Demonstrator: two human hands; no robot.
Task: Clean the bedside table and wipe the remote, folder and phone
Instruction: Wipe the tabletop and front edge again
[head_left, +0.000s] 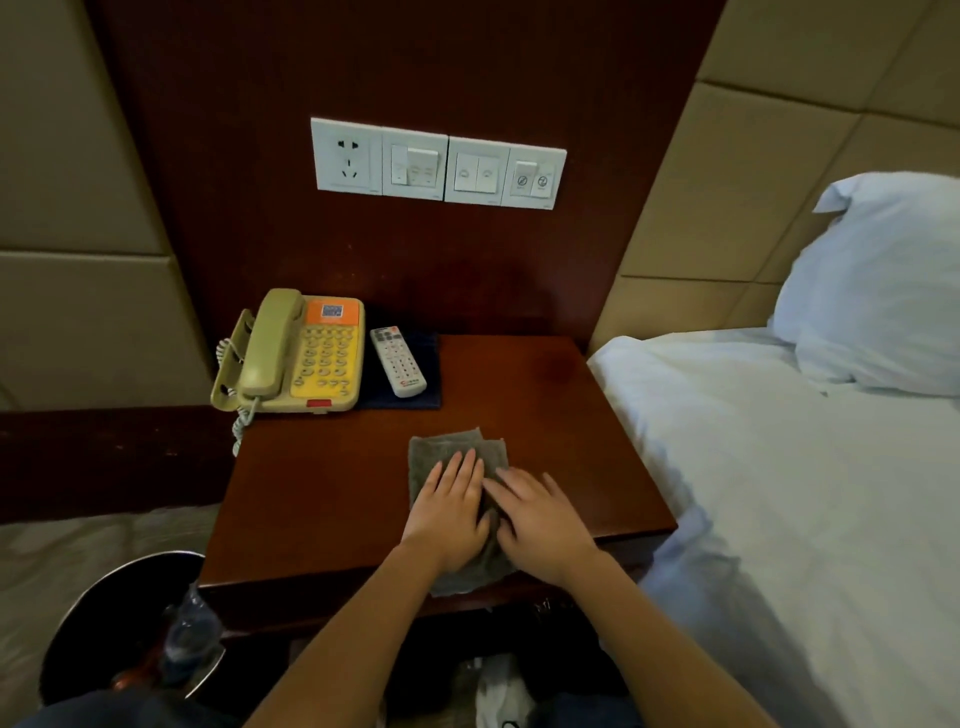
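Pressing grey cloth (441, 447) flat near front edge of counter (561, 415): left grip (451, 512) and right grip (540, 519), both released, fingers lying straight, side by side. Sitting well apart at back-left: phone (301, 353), remote (397, 362) lying on dark folder (431, 364)

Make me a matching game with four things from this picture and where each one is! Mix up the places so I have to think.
Things
1. phone
2. remote
3. grey cloth
4. pillow

Places
A. flat under the left hand and right hand
B. on the bed
C. at the back left corner of the bedside table
D. lying on the dark blue folder

Right pairs: 1-C, 2-D, 3-A, 4-B.
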